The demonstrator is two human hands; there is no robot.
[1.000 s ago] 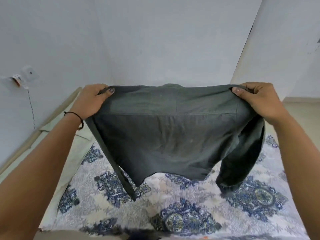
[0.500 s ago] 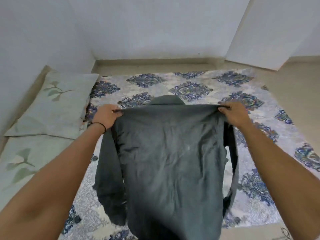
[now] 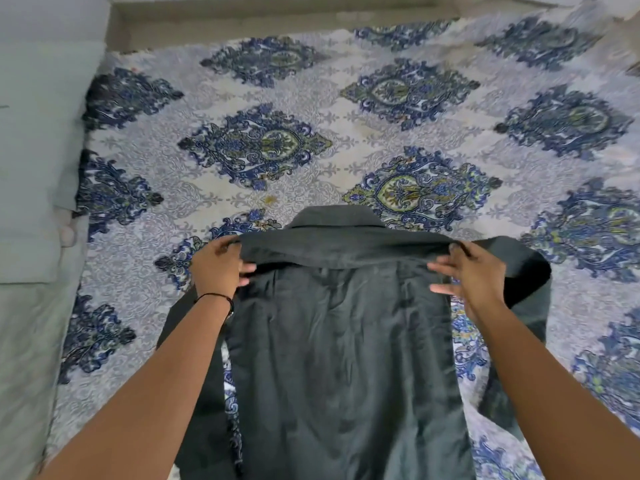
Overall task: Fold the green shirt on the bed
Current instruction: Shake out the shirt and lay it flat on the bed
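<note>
The dark green shirt (image 3: 339, 358) lies back side up on the patterned bed sheet (image 3: 311, 133), its collar pointing away from me. My left hand (image 3: 216, 265) pinches the shirt's left shoulder, and my right hand (image 3: 474, 271) pinches its right shoulder. Both shoulders are still lifted slightly off the sheet. One sleeve hangs down beside my left forearm; the other curves out past my right wrist.
Pale green pillows (image 3: 34, 150) lie along the left edge of the bed. A wall and a floor strip (image 3: 277, 19) run along the far side. The blue-and-white sheet stretches out beyond the collar.
The shirt has come down from being held up in the air to lying flat on the bed. Both hands moved down and forward with its shoulders.
</note>
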